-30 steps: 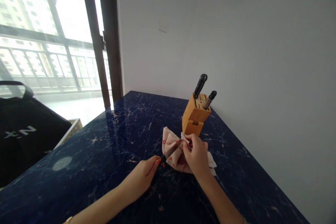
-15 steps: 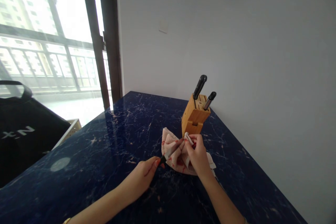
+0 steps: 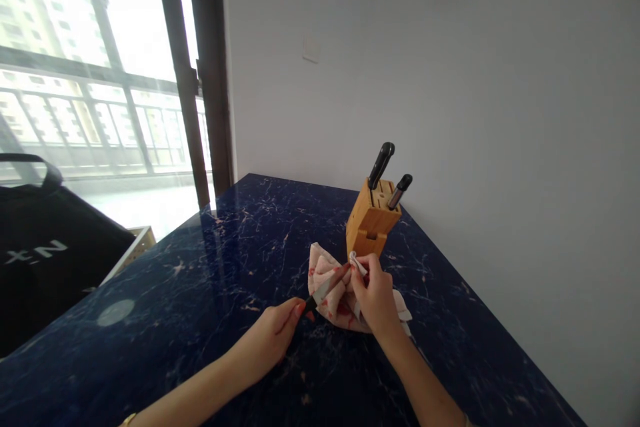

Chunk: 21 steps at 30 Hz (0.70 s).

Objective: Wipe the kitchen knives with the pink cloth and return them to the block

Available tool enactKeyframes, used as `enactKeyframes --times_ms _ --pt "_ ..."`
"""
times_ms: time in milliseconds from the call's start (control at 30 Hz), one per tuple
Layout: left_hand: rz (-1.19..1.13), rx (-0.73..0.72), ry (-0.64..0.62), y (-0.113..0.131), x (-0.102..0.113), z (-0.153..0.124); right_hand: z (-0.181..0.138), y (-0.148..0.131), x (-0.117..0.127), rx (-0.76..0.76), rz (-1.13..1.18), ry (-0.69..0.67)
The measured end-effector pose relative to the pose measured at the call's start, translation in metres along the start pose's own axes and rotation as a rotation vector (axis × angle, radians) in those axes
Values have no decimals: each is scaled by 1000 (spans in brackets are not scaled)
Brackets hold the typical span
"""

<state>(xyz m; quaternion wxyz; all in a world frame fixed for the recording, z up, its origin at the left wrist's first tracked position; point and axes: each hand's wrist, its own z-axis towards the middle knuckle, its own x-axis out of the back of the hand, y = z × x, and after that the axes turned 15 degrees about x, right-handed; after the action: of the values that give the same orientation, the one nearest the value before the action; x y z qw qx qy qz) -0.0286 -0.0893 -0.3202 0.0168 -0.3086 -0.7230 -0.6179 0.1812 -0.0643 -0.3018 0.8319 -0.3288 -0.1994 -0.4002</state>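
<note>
My left hand (image 3: pixel 276 333) is closed round the dark handle of a small knife (image 3: pixel 326 287), whose blade points up and right. A pink cloth with red marks (image 3: pixel 327 268) lies bunched on the table beneath and behind the blade. With its fingers pinched, my right hand (image 3: pixel 375 295) grips a fold of this cloth close to the blade's tip. Whether the cloth touches the tip is hard to make out. Just behind the cloth stands a wooden knife block (image 3: pixel 370 217), tilted, with two black-handled tools in its slots.
The dark blue marbled table (image 3: pixel 260 233) runs back to a grey wall (image 3: pixel 450 113). A black bag (image 3: pixel 55 253) and a pale basket (image 3: pixel 135 250) are off its left side, near the window (image 3: pixel 95 93). One black handle (image 3: pixel 381 165) sticks up highest from the block.
My right hand has shifted slightly left along the blade's tip with the cloth fold. The left hand and the knife stay almost still.
</note>
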Motion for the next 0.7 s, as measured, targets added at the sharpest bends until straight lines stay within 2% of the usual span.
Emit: enactKeyframes --times_ms 167,233,400,533,700 --pt "49 -47 108 1 2 2 1 0 5 53 -270 -26" --pt "38 -40 127 1 2 4 1 0 5 69 -313 -21" --pt "-29 20 69 -1 -1 4 -2 -3 -1 156 -269 -73" --pt "-64 46 13 -2 -2 4 -3 -1 -2 134 -282 -68" --pt "-59 47 12 -5 -2 5 -3 1 -2 112 -284 -74"
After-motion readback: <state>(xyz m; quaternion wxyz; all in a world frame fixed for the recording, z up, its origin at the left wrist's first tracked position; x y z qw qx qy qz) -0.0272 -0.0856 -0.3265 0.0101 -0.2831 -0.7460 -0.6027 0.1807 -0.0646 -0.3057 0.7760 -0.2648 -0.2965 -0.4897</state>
